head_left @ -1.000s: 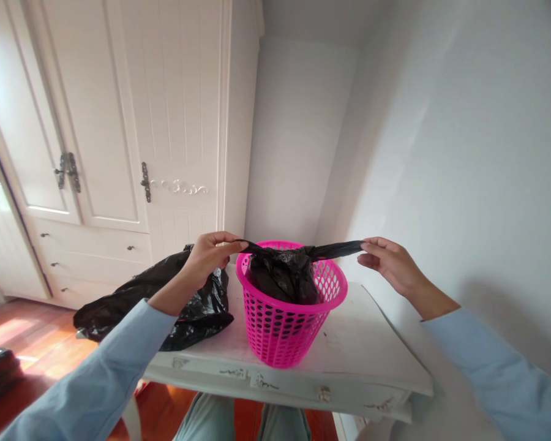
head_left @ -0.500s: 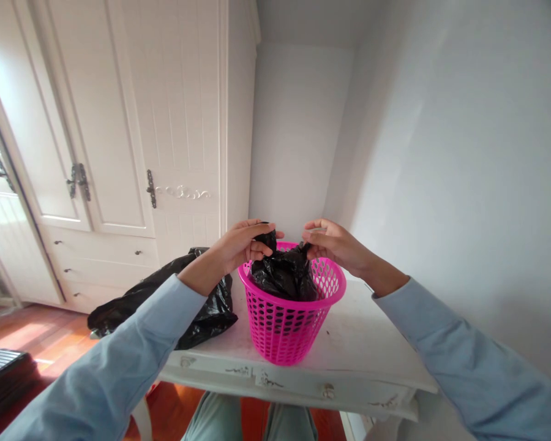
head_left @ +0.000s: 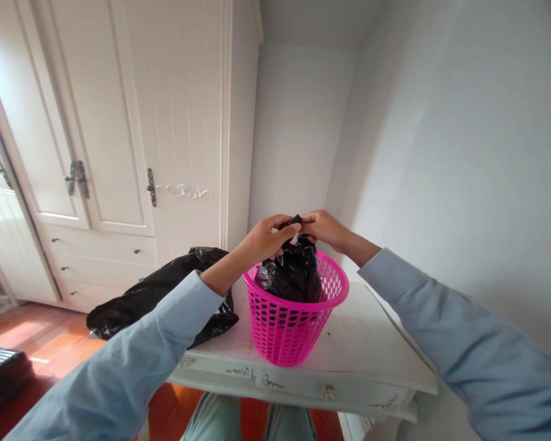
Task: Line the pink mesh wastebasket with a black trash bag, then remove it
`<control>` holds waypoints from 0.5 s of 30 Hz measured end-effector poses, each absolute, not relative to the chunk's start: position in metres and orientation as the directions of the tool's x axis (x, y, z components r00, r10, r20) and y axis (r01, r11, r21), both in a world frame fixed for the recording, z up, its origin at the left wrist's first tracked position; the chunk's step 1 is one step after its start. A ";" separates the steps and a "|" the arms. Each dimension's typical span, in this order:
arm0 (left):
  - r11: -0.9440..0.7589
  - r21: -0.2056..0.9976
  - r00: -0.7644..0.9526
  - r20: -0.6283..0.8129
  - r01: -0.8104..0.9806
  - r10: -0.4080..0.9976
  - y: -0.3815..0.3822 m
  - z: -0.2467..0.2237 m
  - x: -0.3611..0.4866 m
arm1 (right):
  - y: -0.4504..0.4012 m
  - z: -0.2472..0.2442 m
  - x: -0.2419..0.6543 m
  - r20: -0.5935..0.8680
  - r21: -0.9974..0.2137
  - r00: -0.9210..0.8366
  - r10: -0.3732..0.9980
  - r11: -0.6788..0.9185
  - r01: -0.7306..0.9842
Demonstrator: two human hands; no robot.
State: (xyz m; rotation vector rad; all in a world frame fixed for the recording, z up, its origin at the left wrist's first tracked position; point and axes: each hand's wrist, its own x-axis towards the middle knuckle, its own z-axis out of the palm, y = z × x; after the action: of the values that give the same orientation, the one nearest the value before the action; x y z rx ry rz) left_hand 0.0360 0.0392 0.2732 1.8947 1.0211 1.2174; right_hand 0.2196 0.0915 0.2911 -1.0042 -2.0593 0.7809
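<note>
Left hand [head_left: 267, 239] and right hand [head_left: 325, 229] pinch the black bag [head_left: 290, 278] up top; pink basket [head_left: 287, 334], near counter [head_left: 367, 337] front edge, likely braces it.

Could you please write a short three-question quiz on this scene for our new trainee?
1. True or false: the pink basket stands upright on the white table.
2. What do the left hand and right hand both hold?
A) The basket's rim
B) The gathered top of the black bag in the basket
C) A drawer knob
3. Fill in: the other black bag lies to the ____ of the basket, as the person sees it.

Key: 1. True; 2. B; 3. left
</note>
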 end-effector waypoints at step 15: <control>-0.682 0.470 0.074 0.792 0.560 0.606 -0.013 0.182 0.017 | 0.120 0.415 0.256 0.637 -0.768 0.157 0.755 0.603 0.213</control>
State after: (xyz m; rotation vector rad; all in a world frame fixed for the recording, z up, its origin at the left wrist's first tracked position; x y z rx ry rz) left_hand 0.0174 -0.0132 0.1822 2.2712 1.2339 1.7106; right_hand 0.2558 0.1201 0.4152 -0.8938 -1.3969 0.4730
